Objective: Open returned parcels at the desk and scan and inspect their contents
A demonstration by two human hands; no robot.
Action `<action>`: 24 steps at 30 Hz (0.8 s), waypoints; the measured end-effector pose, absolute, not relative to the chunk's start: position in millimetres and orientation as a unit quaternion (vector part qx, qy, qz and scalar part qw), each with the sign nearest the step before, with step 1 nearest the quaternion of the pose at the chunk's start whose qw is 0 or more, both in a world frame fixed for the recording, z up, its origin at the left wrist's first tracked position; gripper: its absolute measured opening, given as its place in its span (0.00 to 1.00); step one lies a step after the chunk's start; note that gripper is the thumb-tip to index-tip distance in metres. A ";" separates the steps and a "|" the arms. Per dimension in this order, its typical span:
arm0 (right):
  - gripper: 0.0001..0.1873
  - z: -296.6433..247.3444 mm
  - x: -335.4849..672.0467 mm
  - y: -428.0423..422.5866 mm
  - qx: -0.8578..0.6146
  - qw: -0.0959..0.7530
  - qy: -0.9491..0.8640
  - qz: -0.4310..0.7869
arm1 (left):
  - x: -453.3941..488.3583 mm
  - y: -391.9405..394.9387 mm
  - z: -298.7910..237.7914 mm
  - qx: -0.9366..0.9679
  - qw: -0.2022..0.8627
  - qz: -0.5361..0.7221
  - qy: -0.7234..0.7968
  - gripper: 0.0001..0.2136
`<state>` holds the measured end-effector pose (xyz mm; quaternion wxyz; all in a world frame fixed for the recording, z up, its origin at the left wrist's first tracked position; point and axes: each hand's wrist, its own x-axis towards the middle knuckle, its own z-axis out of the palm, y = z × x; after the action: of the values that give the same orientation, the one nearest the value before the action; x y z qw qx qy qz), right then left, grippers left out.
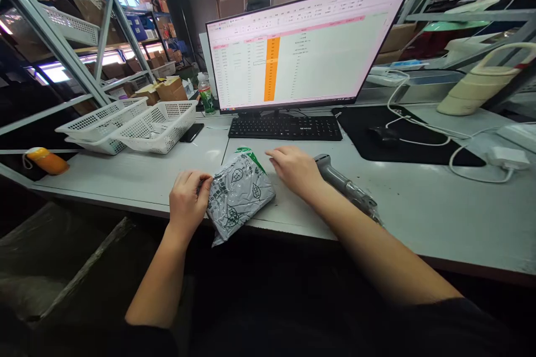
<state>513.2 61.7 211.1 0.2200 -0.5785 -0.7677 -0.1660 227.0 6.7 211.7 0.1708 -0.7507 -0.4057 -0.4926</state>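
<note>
A grey plastic parcel (239, 192) printed with leaf shapes, with a green patch at its far end, lies at the desk's (138, 173) front edge. My left hand (187, 199) is closed on the parcel's left edge, fingers curled over it. My right hand (293, 168) rests on the desk just right of the parcel, fingers stretched out and flat, holding nothing. A grey handheld scanner (343, 183) lies beside my right wrist and forearm.
A black keyboard (285, 128) sits under a monitor (301, 47) showing a spreadsheet. White perforated baskets (144, 125) and a phone (191, 132) stand to the left, a green bottle (205, 95) behind. Right: black mouse mat (377, 139) with mouse (383, 135), white cables (456, 148). Metal shelving (50, 39) at far left.
</note>
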 end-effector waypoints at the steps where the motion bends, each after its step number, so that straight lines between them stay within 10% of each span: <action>1: 0.15 214.7 506.4 54.3 -0.532 0.268 -0.783 -0.178 | 226.6 6.4 211.8 -0.752 0.172 -0.491 -0.404 0.04; 6: 0.13 227.6 467.1 19.8 -0.330 0.370 -0.853 -0.162 | 230.5 4.2 210.7 -0.749 0.196 -0.503 -0.383 0.04; 18: 0.12 227.2 442.2 26.6 -0.393 0.383 -0.828 0.115 | 236.3 1.8 205.2 -0.741 0.215 -0.538 -0.341 0.03; 24: 0.11 227.8 442.4 17.0 -0.407 0.333 -0.848 0.058 | 233.6 10.3 207.8 -0.755 0.156 -0.522 -0.364 0.04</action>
<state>442.4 17.0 227.8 0.3332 -0.4074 -0.8483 0.0583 233.6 10.3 207.8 0.1558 -0.7555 -0.3643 -0.5218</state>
